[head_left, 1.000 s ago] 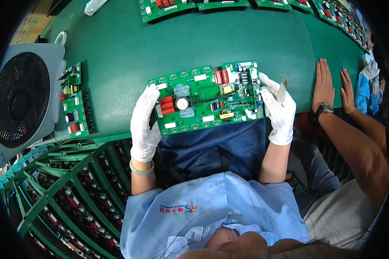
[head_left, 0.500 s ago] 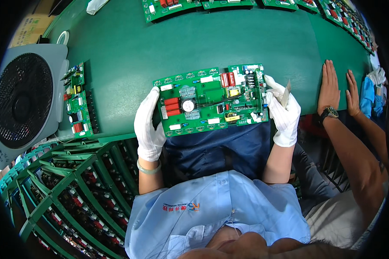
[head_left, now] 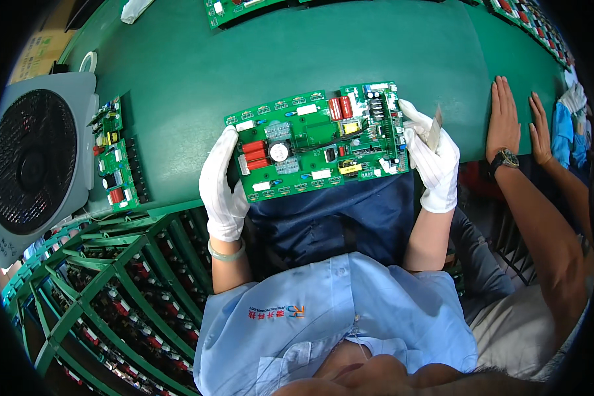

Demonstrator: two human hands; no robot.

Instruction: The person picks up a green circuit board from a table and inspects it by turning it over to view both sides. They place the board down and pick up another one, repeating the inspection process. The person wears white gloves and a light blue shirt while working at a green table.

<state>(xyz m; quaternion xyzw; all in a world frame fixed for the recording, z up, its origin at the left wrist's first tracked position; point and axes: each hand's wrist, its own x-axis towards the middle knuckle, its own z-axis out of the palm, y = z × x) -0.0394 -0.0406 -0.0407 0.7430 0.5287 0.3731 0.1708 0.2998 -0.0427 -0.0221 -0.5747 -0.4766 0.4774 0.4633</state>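
Green circuit board (head_left: pixel 313 138), red blocks (head_left: pixel 254 147), white disc (head_left: pixel 279 152), held between left grip (head_left: pixel 220 188) and right grip (head_left: pixel 437 168)

We count two white-gloved hands, one left hand (head_left: pixel 222 188) and one right hand (head_left: pixel 435 168), with one board (head_left: pixel 309 140) between them and one blade (head_left: pixel 435 127) in the right. On that board we find five large red blocks (head_left: pixel 257 156), three left and two right, two yellow parts (head_left: pixel 350 167), one round capacitor (head_left: pixel 279 152) and four white blocks (head_left: pixel 307 110) near its long edges. We see one bracelet (head_left: pixel 226 252), one fan (head_left: pixel 33 162) at left, one ring (head_left: pixel 93 59) far left, and one rack (head_left: pixel 82 300) near left, its boards too crowded for us to count. At right we number two bare hands (head_left: pixel 503 122) and one watch (head_left: pixel 507 158).
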